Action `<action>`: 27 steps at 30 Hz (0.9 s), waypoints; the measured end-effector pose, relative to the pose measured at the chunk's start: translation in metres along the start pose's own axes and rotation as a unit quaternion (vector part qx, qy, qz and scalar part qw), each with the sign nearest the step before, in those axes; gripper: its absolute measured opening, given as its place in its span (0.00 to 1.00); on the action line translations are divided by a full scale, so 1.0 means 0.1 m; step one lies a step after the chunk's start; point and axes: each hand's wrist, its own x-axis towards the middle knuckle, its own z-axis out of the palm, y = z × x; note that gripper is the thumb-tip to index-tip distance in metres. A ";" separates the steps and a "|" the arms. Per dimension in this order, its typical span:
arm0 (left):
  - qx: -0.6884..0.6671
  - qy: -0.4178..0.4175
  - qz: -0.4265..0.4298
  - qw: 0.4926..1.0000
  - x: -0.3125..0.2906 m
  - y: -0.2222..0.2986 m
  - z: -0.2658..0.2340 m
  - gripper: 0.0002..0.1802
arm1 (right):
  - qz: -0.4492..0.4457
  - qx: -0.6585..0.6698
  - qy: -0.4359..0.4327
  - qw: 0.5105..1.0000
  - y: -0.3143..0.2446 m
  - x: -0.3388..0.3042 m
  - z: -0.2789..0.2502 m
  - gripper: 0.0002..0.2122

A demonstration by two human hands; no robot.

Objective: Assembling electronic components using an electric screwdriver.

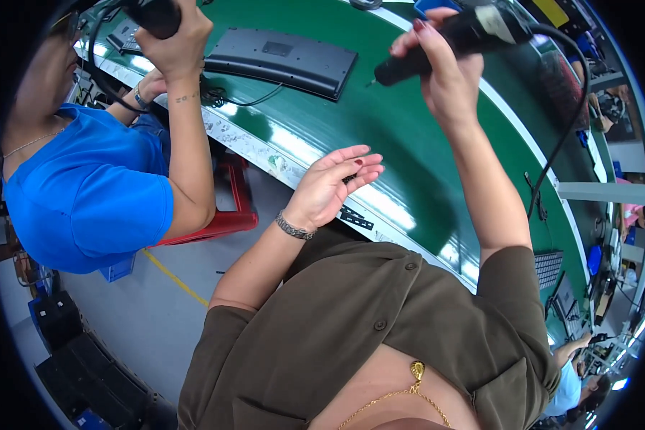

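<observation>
My right hand [451, 89] is wrapped round a black electric screwdriver [473, 32], raised above the green work surface [416, 154]. Its thin bit points down and to the left, touching nothing. Palm up and half cupped, my left hand [330, 186] is held over the near edge of the surface. Small dark pieces [349, 178] show under its thumb, too small to name. Beyond my hands a black keyboard [279, 61] lies face down, its cable [254, 100] loose beside it. Neither hand touches the keyboard.
A co-worker in a blue shirt [86, 186] sits at the left, gripping another dark tool [154, 16]. The screwdriver's cable [577, 107] hangs down on the right. Small black strips [357, 218] lie near the front edge. Another keyboard [549, 269] is at the right.
</observation>
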 end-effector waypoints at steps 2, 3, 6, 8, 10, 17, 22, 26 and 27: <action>0.014 -0.005 0.012 1.000 -0.01 0.01 -0.04 0.13 | -0.014 0.002 0.034 0.999 0.27 0.17 0.02 0.12; 0.021 -0.008 0.017 1.000 0.00 0.02 -0.06 0.13 | -0.022 0.003 0.051 0.998 0.36 0.21 0.01 0.12; 0.022 0.003 0.012 1.000 0.05 0.05 -0.10 0.12 | -0.003 -0.010 0.055 0.998 0.55 0.29 -0.02 0.12; 0.025 0.010 0.007 1.000 0.11 0.05 -0.11 0.11 | 0.010 -0.025 0.062 0.998 0.63 0.29 -0.08 0.12; 0.023 0.012 0.003 1.000 0.15 0.05 -0.15 0.11 | 0.017 -0.030 0.063 0.997 0.64 0.28 -0.08 0.12; 0.017 0.001 -0.006 1.000 0.30 0.07 -0.20 0.09 | 0.030 -0.048 0.068 0.996 0.64 0.23 -0.09 0.12; 0.021 0.016 0.002 1.000 0.30 0.06 -0.12 0.08 | 0.037 -0.055 0.074 0.995 0.61 0.19 -0.11 0.12; 0.049 0.015 0.007 0.999 0.29 0.05 -0.16 0.08 | 0.040 -0.069 0.071 0.994 0.61 0.16 -0.12 0.11; 0.061 0.012 0.008 0.998 0.29 0.05 -0.18 0.08 | 0.041 -0.075 0.068 0.994 0.61 0.15 -0.12 0.11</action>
